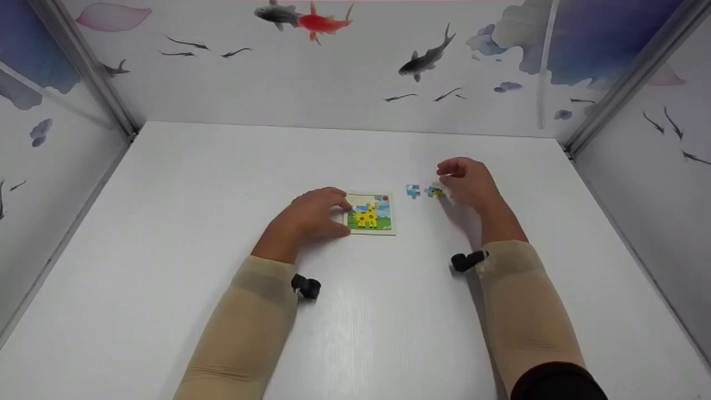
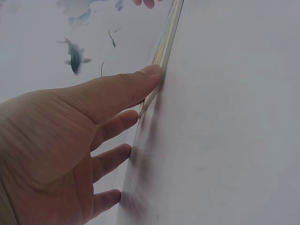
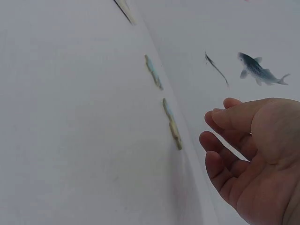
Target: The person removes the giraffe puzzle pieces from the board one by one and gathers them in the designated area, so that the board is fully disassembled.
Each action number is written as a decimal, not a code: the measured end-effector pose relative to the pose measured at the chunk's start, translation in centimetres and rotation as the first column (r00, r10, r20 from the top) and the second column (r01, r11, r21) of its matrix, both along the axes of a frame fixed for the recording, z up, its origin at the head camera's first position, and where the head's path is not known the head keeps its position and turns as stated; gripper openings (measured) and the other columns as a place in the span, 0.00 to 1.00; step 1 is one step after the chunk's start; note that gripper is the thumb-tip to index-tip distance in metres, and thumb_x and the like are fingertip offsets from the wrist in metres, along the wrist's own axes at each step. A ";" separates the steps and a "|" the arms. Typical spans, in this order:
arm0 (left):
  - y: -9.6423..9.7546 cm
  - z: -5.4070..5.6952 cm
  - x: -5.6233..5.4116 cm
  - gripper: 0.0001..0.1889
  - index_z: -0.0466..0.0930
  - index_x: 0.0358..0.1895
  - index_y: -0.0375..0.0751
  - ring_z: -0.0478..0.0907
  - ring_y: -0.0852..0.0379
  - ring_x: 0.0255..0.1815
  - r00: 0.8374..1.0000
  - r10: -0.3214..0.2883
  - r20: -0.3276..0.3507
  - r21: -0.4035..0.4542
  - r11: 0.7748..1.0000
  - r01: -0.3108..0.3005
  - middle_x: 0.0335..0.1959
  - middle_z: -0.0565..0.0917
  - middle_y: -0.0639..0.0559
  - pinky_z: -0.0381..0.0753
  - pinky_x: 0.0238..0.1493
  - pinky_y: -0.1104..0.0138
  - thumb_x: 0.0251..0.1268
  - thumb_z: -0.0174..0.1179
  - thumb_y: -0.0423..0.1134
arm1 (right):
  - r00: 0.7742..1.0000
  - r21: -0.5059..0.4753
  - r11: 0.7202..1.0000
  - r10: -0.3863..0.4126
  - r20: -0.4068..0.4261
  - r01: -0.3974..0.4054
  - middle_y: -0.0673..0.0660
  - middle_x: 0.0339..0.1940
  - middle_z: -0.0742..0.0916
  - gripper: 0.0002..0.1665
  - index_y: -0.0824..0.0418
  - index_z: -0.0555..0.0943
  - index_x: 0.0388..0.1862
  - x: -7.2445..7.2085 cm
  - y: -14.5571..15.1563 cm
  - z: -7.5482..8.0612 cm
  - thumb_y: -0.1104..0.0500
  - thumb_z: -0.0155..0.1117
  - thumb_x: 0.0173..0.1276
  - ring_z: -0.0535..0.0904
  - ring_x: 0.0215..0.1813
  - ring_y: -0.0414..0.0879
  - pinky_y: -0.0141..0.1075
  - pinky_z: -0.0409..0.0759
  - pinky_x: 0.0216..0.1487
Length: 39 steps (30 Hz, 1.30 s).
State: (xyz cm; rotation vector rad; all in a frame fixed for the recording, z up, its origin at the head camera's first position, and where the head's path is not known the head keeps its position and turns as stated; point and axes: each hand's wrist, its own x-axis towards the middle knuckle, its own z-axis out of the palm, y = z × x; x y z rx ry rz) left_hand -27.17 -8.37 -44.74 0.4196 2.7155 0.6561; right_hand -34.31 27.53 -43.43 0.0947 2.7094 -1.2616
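Observation:
A small framed jigsaw puzzle (image 1: 383,214) with a yellow giraffe lies on the white table; bare pale backing shows at its upper left. My left hand (image 1: 316,214) holds the puzzle at its left side, thumb by the near corner and index finger on the left edge. In the left wrist view, the thumb presses against the frame's edge while other fingertips of the left hand (image 2: 61,140) meet the tabletop. Two loose puzzle pieces, a blue-and-white piece (image 1: 412,191) and a blue-and-yellow piece (image 1: 434,192), lie right of the frame. My right hand (image 1: 469,180) hovers beside them, fingers loosely curled around nothing.
The white table (image 1: 355,333) is enclosed by panels at the back and both sides, printed with fish and leaves. Metal posts (image 1: 611,72) stand at the back corners. A small black camera (image 1: 306,287) sits on the left wrist, another camera (image 1: 468,260) on the right.

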 end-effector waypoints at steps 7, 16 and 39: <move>0.0 0.0 0.0 0.28 0.82 0.70 0.58 0.56 0.48 0.89 1.000 0.012 -0.004 0.007 1.000 -0.012 0.84 0.68 0.59 0.52 0.90 0.44 0.67 0.71 0.51 | 0.987 0.071 0.985 0.154 0.037 -0.156 0.52 0.62 0.87 0.22 0.48 0.82 0.69 0.4 -4.4 1.9 0.52 0.68 0.79 0.81 0.64 0.51 0.48 0.85 0.66; 0.2 -0.1 -0.1 0.28 0.82 0.70 0.58 0.58 0.49 0.88 1.000 0.012 0.004 0.015 1.000 -0.012 0.83 0.69 0.60 0.54 0.89 0.45 0.67 0.72 0.52 | 0.961 0.065 0.959 0.272 0.041 -0.275 0.50 0.61 0.87 0.22 0.48 0.84 0.68 0.6 -9.0 2.3 0.50 0.71 0.77 0.81 0.64 0.50 0.49 0.86 0.66; 0.0 0.1 -0.3 0.27 0.82 0.69 0.57 0.59 0.47 0.88 1.000 -0.017 -0.002 0.004 1.000 0.017 0.83 0.69 0.58 0.56 0.89 0.45 0.68 0.71 0.51 | 0.911 0.225 0.884 0.381 0.156 -0.408 0.46 0.59 0.84 0.10 0.43 0.92 0.48 1.0 -10.5 -0.3 0.56 0.75 0.70 0.78 0.62 0.49 0.49 0.80 0.71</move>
